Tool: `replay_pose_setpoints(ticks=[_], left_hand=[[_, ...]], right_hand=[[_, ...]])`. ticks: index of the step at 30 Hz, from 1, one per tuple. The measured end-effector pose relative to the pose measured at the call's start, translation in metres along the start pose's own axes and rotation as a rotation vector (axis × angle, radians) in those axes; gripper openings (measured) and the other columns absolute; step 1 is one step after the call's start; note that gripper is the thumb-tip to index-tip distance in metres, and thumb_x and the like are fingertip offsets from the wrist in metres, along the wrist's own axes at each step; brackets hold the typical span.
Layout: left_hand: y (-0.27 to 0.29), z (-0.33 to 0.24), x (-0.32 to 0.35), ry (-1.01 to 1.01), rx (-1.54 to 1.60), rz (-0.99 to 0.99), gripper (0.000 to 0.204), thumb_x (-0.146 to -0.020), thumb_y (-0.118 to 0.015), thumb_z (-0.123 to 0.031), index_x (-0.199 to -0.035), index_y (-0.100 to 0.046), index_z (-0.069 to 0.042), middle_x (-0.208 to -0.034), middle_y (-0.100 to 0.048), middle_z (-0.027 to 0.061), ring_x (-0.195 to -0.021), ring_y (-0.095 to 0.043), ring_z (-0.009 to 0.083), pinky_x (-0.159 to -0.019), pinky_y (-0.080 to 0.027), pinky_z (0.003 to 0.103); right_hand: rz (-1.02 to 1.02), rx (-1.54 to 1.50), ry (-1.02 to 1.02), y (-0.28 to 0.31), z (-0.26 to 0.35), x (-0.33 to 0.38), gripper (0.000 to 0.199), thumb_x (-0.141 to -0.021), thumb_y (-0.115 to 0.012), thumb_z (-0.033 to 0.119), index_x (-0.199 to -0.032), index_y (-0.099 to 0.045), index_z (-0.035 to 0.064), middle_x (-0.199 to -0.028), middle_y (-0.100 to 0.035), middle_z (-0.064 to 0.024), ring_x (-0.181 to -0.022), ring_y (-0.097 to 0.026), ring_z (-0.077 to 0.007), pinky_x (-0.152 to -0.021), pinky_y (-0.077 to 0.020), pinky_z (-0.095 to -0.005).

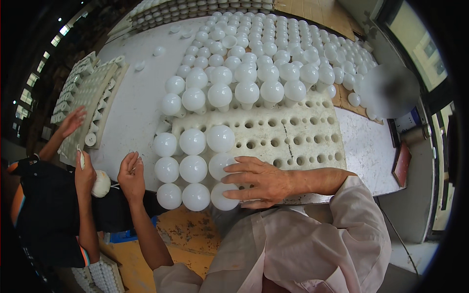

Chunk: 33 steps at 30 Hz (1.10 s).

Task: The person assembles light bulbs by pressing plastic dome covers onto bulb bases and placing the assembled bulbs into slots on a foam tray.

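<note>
White round light bulbs [193, 169] stand in rows at the left end of a pale foam tray [312, 155] full of holes. My right hand [264, 181] reaches over the tray from the right, palm down, fingers stretched and spread. Its fingertips touch the bulbs of the nearest right-hand column, in particular the front bulb [223, 196]. My left hand [131, 178] is raised just left of the bulbs, its fingers bent in toward the thumb. Whatever it may pinch is too small to make out. More bulbs [247, 92] fill the tray's far edge.
Many bulbs [273, 36] crowd cardboard behind the tray. At left, a co-worker's hand [84, 178] holds a small white piece; the other hand [73, 121] is near a second tray [85, 105]. Loose white caps [159, 51] lie on the table [139, 95]. A window stands right.
</note>
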<state>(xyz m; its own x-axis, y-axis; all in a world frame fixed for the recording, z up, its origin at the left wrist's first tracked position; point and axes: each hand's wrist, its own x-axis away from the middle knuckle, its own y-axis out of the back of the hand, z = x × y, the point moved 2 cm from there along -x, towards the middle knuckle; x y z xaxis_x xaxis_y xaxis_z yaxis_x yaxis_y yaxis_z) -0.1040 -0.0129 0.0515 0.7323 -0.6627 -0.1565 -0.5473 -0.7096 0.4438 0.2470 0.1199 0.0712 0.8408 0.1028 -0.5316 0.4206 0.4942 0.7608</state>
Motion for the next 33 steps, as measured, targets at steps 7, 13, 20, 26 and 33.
replay_pose_setpoints(ticks=[7,13,20,26,33], left_hand=[[-0.062,0.134,-0.142,-0.178,-0.455,0.352,0.065,-0.079,-0.072,-0.012,-0.136,-0.043,0.002,-0.135,-0.049,0.026,-0.125,-0.05,0.0331,-0.099,-0.044,0.039],[-0.122,0.12,-0.157,-0.16,-0.463,0.397,0.046,-0.072,-0.077,-0.016,-0.11,-0.058,0.0,-0.098,-0.068,0.0193,-0.089,-0.067,0.0317,-0.08,-0.051,0.039],[-0.076,0.138,-0.165,-0.03,-0.355,0.229,0.033,-0.077,-0.072,-0.013,-0.103,-0.06,0.002,-0.093,-0.068,0.0146,-0.084,-0.066,0.0274,-0.075,-0.05,0.038],[-0.011,0.083,-0.101,0.109,0.577,-0.048,0.042,-0.086,-0.068,-0.014,-0.121,-0.05,0.003,-0.101,-0.065,0.0181,-0.072,-0.064,0.0204,-0.058,-0.049,0.029],[0.045,0.004,0.015,-0.51,0.056,0.076,0.038,-0.084,-0.069,-0.016,-0.111,-0.06,0.008,-0.101,-0.066,0.0238,-0.09,-0.065,0.0381,-0.075,-0.055,0.044]], right_hand=[[-0.374,0.184,-0.291,0.064,-0.011,0.068,0.056,-0.071,-0.074,0.003,-0.123,-0.057,0.0068,-0.116,-0.057,-0.0115,-0.103,-0.057,-0.0289,-0.085,-0.0485,-0.0394],[-0.741,0.422,-0.695,0.111,-0.029,0.168,0.045,-0.076,-0.07,-0.001,-0.12,-0.06,0.0065,-0.112,-0.06,-0.0135,-0.101,-0.06,-0.0265,-0.086,-0.0491,-0.0346],[-0.594,0.722,-1.295,0.159,-0.146,0.266,0.055,-0.077,-0.072,0.013,-0.128,-0.053,0.0108,-0.123,-0.054,-0.0148,-0.11,-0.056,-0.0302,-0.093,-0.0474,-0.0379],[-0.408,0.552,-1.281,0.165,-0.218,0.284,0.076,-0.069,-0.077,0.029,-0.136,-0.044,0.0135,-0.127,-0.053,-0.0164,-0.12,-0.048,-0.0377,-0.102,-0.0412,-0.0418],[-0.414,0.551,-1.53,0.182,-0.202,0.274,0.074,-0.071,-0.075,0.04,-0.134,-0.046,0.0141,-0.123,-0.056,-0.019,-0.119,-0.051,-0.0354,-0.102,-0.0414,-0.0414]])
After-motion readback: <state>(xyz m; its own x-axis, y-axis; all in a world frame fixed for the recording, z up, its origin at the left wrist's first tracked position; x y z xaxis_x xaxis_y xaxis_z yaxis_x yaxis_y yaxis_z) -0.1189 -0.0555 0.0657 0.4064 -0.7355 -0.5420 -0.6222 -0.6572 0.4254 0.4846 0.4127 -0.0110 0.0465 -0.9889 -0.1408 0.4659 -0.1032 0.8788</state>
